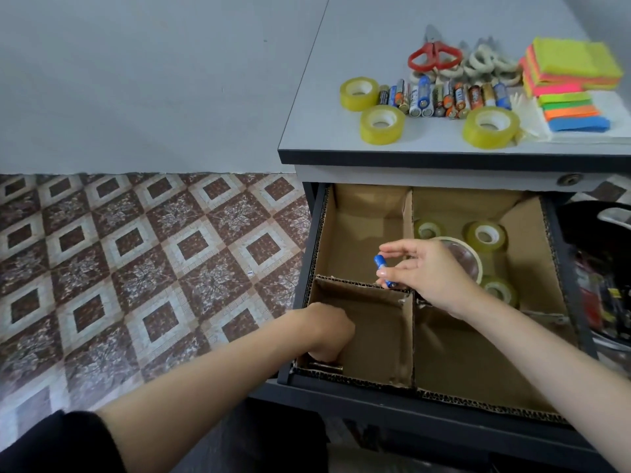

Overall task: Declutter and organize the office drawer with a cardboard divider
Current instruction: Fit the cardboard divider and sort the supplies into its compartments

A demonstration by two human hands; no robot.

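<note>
Drawer (306,254) pulled out; cardboard divider (362,287) splits it into four compartments.

Right hand (435,276): thumb and fingertips pinch a blue battery (381,265), the other fingers loosely spread. The battery hangs tilted, upper end over the far-left compartment, lower end just above the top edge of the cross wall, close to where the walls meet. It touches no cardboard that I can see.

Left hand (329,331): reached down into the near-left compartment, knuckles up, fingers curled under and hidden. Cannot tell whether they hold anything. Small dark cylinders (324,367) lie on the floor at its fingertips, against the front wall (too dim to name surely).

Room: bare cardboard floor shows across the far-left compartment and to the right of the left hand. The far-right compartment holds tape rolls (485,235), partly behind the right hand. The right forearm crosses the near-right compartment.

Desk top (324,138) above: row of batteries (444,97), more yellow tape (382,124), red scissors (433,58), sticky notes (573,63).
</note>
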